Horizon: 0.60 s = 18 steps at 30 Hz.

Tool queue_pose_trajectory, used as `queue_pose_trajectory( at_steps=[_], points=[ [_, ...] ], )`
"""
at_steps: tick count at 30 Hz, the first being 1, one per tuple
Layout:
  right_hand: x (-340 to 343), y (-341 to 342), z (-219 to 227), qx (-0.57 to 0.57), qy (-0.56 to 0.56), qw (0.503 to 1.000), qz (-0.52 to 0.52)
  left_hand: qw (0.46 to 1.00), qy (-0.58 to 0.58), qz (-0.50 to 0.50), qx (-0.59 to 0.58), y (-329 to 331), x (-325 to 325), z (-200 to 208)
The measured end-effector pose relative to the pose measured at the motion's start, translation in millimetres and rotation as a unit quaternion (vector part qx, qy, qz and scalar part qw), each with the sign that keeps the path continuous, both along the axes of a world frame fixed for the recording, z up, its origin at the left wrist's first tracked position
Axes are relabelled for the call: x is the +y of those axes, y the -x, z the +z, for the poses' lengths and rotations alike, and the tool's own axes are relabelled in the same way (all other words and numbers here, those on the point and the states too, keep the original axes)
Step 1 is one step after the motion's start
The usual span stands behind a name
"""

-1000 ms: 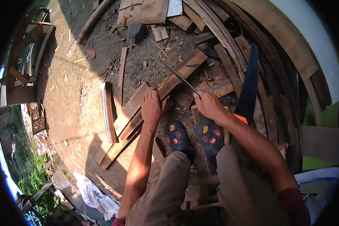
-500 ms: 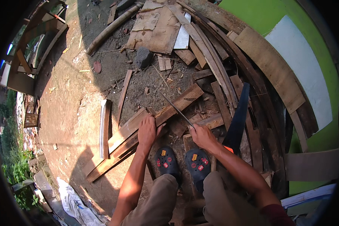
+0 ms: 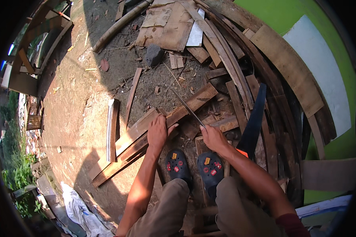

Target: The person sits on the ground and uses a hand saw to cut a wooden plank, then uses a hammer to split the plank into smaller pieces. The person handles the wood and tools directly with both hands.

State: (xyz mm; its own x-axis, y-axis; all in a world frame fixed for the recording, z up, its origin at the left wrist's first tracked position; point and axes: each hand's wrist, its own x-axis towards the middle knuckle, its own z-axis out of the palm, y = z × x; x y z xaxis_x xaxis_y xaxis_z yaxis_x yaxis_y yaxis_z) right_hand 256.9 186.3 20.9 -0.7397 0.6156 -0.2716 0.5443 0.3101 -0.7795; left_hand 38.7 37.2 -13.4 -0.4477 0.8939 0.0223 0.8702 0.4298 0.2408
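Note:
A long wooden plank [image 3: 194, 103] slants across the ground ahead of my feet, lying over other boards. My left hand [image 3: 159, 130] presses down on it and grips its near edge, the thumb stretched out to the right. In my right hand [image 3: 214, 138] is a long thin blade [image 3: 186, 106], seen almost edge-on, so its exact kind is unclear. The blade lies across the plank, right of my left hand, its tip reaching past the far edge. The fingers of my right hand wrap the handle and hide it.
A handsaw [image 3: 254, 122] with a dark blade and orange on its handle rests right of my right forearm. Long boards [image 3: 229, 67] pile up along a green wall [image 3: 281, 14]. A dark stone [image 3: 154, 54] and a short board [image 3: 112, 130] lie farther off. My clogs [image 3: 178, 166] stand close by.
The whole view has shifted slightly. The blade still crosses the plank at nearly the same spot, and my left hand keeps its hold.

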Motion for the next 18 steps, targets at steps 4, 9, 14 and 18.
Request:
queue_pose_trajectory(
  at_steps=[4, 9, 14, 18],
  points=[
    [-0.7, -1.6, 6.0, 0.038, 0.012, 0.999, -0.031, 1.0, 0.011, 0.007, 0.021, 1.4, 3.1, -0.3],
    [8.5, -0.4, 3.4, -0.039, 0.011, 0.999, 0.009, 0.999, -0.011, -0.008, 0.035, 6.7, 2.4, -2.6],
    [-3.3, 6.4, 1.9, 0.056, 0.001, 0.998, -0.041, 0.999, -0.018, -0.008, 0.028, 9.3, 2.8, -3.6],
    [0.5, 10.7, -5.9, -0.013, -0.019, 0.999, -0.031, 1.0, 0.02, -0.013, -0.002, 15.4, 7.5, 3.4]
  ],
)
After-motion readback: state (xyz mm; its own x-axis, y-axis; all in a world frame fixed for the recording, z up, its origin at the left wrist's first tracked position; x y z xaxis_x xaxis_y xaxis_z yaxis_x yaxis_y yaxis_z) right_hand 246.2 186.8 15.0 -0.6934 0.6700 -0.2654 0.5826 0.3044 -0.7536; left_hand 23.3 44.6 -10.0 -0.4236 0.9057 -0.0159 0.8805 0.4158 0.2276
